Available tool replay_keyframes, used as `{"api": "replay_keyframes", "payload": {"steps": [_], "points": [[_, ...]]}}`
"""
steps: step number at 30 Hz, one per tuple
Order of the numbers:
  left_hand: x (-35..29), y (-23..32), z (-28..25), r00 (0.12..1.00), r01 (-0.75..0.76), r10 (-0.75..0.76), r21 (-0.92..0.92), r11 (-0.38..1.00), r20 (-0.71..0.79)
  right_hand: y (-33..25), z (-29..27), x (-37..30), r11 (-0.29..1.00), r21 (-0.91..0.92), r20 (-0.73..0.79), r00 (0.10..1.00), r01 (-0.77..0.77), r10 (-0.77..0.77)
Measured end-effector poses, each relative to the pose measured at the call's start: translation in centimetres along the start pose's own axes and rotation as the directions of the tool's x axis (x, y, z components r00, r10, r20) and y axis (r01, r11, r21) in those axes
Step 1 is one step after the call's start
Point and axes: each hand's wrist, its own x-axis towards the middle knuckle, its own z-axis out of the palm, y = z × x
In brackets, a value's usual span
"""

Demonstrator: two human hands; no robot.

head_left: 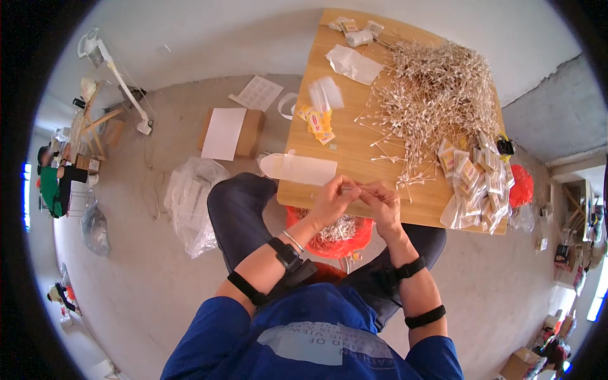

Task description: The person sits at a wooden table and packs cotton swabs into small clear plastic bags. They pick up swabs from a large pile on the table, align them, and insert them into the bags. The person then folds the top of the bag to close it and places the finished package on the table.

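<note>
My left hand (335,201) and my right hand (382,201) meet over the near edge of the wooden table (354,152). The fingertips of both are pinched together around something thin and small that I cannot make out. Just beyond my left hand lies a white paper sheet with a rounded end (301,168). A large loose heap of cotton swabs (443,82) covers the table's far right, with stray swabs reaching toward my right hand. Packed bags of cotton swabs (478,183) pile up at the right edge.
Yellow printed cards (319,124) and clear bags (325,94) lie on the table's left side. Below the near edge, a red bag of swabs (345,235) sits between my knees. A cardboard box (251,134) and a clear plastic bag (195,204) rest on the floor. A person in green (52,187) is far left.
</note>
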Motion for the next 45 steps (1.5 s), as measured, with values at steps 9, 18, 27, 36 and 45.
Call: {"api": "replay_keyframes", "payload": {"steps": [9,18,27,36,45], "points": [[0.1,-0.9,-0.4,1.0,0.001,-0.001,-0.009,1.0,-0.002,-0.7,-1.6,0.0,0.992,-0.124,0.095,0.995,-0.023,0.035],[0.2,-1.7,-0.6,0.999,0.025,-0.028,-0.07,0.997,-0.043,-0.5,-1.3,0.3,0.959,-0.284,0.151,0.988,0.008,0.036],[0.4,-1.9,-1.3,0.996,0.085,-0.078,-0.337,0.938,0.033,-0.4,-1.9,0.9,0.983,-0.127,0.123,0.981,-0.135,0.151],[-0.2,-1.3,-1.6,0.998,0.051,-0.044,-0.2,0.978,0.04,-0.1,-1.9,0.6,0.983,-0.178,0.116,0.991,-0.041,0.062],[-0.2,-0.1,-1.4,0.995,0.019,0.001,-0.192,0.981,0.104,-0.6,-1.7,0.5,0.985,-0.166,0.106,0.992,-0.051,0.069]]}}
